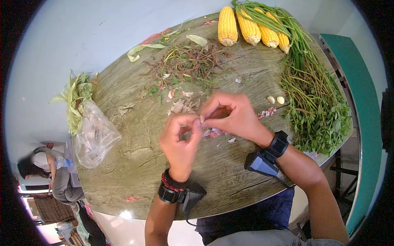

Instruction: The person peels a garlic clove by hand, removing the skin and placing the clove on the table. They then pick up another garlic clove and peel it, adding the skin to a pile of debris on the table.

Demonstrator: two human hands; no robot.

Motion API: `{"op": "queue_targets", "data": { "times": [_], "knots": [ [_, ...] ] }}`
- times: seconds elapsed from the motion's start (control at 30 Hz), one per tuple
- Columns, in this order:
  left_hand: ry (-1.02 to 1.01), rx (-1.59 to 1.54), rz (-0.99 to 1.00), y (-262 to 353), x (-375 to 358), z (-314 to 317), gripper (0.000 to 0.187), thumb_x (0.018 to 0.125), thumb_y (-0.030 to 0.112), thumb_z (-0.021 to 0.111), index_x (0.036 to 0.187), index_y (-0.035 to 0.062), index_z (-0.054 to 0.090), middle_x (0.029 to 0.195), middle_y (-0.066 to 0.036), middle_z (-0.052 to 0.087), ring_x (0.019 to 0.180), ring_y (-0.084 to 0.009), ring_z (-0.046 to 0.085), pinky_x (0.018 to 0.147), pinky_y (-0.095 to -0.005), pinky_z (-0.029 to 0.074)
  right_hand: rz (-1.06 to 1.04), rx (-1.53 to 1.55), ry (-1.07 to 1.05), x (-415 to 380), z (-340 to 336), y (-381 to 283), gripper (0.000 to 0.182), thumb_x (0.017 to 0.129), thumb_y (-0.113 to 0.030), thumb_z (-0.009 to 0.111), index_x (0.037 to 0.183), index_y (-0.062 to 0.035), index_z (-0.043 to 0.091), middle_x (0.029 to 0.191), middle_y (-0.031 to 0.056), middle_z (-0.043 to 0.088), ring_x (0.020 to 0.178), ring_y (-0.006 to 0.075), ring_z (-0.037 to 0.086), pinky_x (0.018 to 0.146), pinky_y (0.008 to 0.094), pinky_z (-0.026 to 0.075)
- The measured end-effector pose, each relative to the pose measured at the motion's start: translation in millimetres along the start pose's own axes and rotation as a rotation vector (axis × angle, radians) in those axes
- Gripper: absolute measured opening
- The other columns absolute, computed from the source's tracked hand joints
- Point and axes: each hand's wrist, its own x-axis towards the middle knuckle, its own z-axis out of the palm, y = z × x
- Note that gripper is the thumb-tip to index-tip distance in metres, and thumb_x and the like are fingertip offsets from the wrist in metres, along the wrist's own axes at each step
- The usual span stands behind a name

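My left hand [180,139] and my right hand [232,117] meet over the middle of the wooden table [135,151], fingertips pinched together on a small garlic clove [202,119]. Only a pale sliver of the clove shows between the fingers. Papery garlic skins [182,104] lie just beyond my hands. Two peeled cloves [275,99] rest to the right, beside the greens. Both wrists wear black straps with devices.
Several corn cobs [250,26] lie at the far edge. A long bunch of leafy green stems [314,94] runs down the right side. Trimmed stems and scraps [184,61] are heaped beyond the skins. A clear plastic bag [96,137] and corn husks [76,98] sit at left. A person [49,172] is at lower left.
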Motion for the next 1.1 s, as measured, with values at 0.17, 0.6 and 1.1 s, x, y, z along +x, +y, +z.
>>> {"op": "queue_targets", "data": {
  "times": [0.17, 0.6, 1.1],
  "knots": [
    [-0.006, -0.067, -0.097, -1.9, -1.8, 0.5, 0.005, 0.089, 0.0, 0.061, 0.092, 0.0018, 0.057, 0.082, 0.002, 0.058, 0.074, -0.0037, 0.056, 0.065, -0.0189, 0.047, 0.009, 0.091, -0.004, 0.6, 1.3, 2.1, 0.018, 0.076, 0.002, 0.075, 0.092, -0.0012, 0.067, 0.088, 0.0038, 0.069, 0.081, 0.0082, 0.064, 0.071, 0.0236, 0.053],
    [0.054, -0.056, -0.125, -1.8, -1.0, -0.2, 0.005, 0.09, 0.001, 0.061, 0.09, 0.0034, 0.057, 0.078, 0.003, 0.057, 0.068, -0.002, 0.051, 0.06, -0.0173, 0.042, 0.113, 0.51, 0.047, 5.3, -5.3, -2.6, 0.028, 0.08, 0.002, 0.07, 0.108, 0.0039, 0.064, 0.101, 0.0161, 0.069, 0.09, 0.021, 0.068, 0.083, 0.0345, 0.056],
    [0.076, 0.047, -0.043, 5.8, 5.6, 1.4, 0.02, 0.081, -0.004, 0.067, 0.1, 0.0043, 0.067, 0.088, -0.004, 0.061, 0.077, -0.0098, 0.06, 0.061, -0.0225, 0.05, 0.175, 0.571, -0.066, 5.0, -8.1, -6.4, 0.023, 0.078, 0.003, 0.073, 0.1, 0.0028, 0.066, 0.096, 0.0099, 0.07, 0.087, 0.0141, 0.067, 0.081, 0.0294, 0.056]
  ]
}}
